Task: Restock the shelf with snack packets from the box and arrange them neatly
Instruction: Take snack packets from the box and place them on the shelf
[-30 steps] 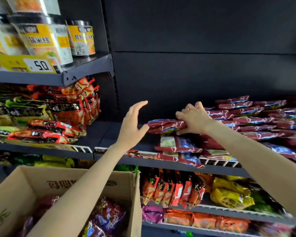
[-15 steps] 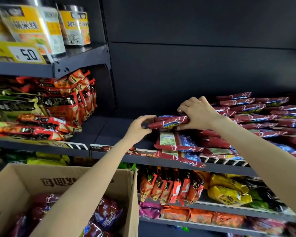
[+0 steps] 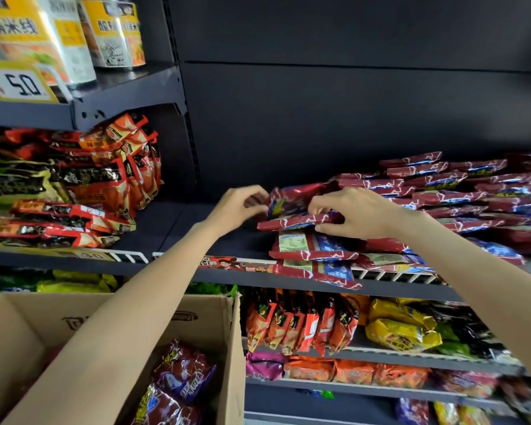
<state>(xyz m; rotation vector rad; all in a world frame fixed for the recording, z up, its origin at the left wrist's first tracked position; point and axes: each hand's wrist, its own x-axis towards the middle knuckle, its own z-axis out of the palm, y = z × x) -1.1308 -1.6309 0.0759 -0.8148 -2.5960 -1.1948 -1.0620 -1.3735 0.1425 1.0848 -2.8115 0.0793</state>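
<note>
Now both your hands grip red packets [image 3: 298,220] on the dark shelf [image 3: 221,276]: left hand [image 3: 238,207], right hand [image 3: 357,213]; price tag [image 3: 17,84] at 10 o'clock reads "5.0".

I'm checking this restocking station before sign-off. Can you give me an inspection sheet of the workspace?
Surface: dark metal shelf, bare at its middle.
Job's things: red snack packets piled at right; cardboard box below holds more packets.
Clutter: one red packet overhangs the shelf's front edge.
Grippers: left hand and right hand both grip the top packets of the front stack.
Cables: nothing seen.
Surroundings: noodle tubs above, orange packets below.
</note>
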